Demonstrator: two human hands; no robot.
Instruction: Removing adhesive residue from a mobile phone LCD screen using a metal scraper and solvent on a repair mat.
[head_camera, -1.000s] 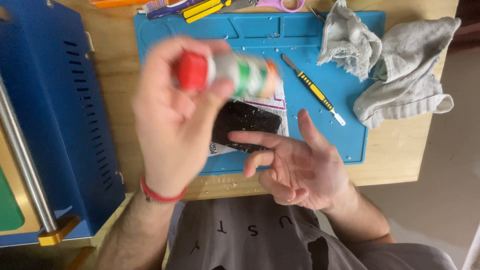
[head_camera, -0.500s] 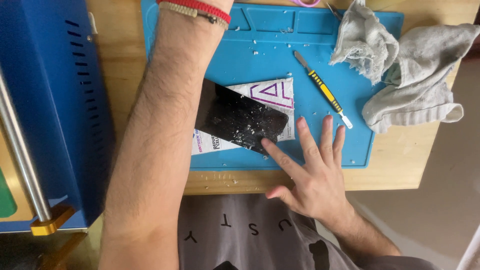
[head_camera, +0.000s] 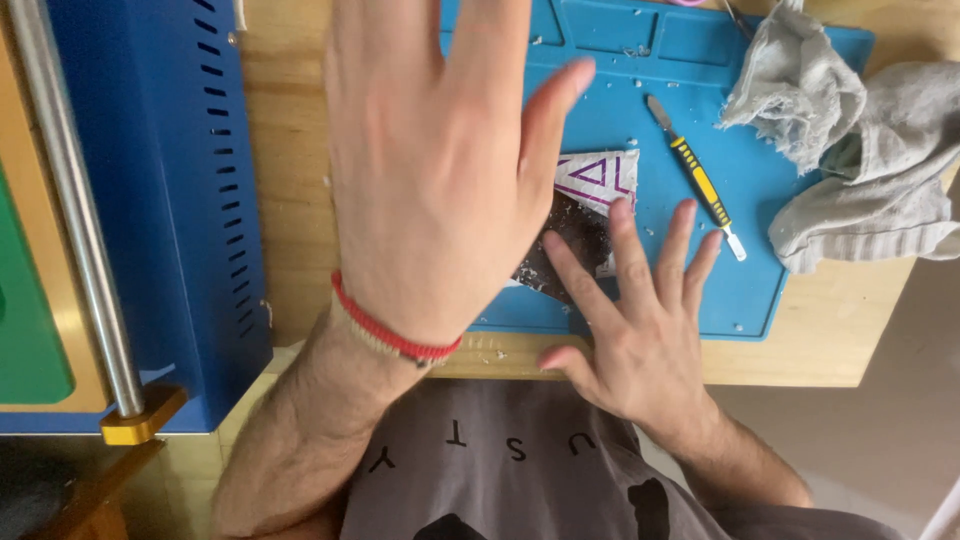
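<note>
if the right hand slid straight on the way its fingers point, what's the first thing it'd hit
Probably the yellow-handled scraper: the right hand lies flat on the blue mat, fingers pointing up toward it, just short.

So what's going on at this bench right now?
A person sits at a wooden table with a blue work mat on it. The right hand lies spread on the mat, its fingers pressing on a dark flat panel speckled with broken bits, which lies on a printed sheet. The left hand, open and holding nothing, hangs above the mat, a red cord bracelet on its wrist. A yellow-handled scraper and grey rags lie to the right.
</note>
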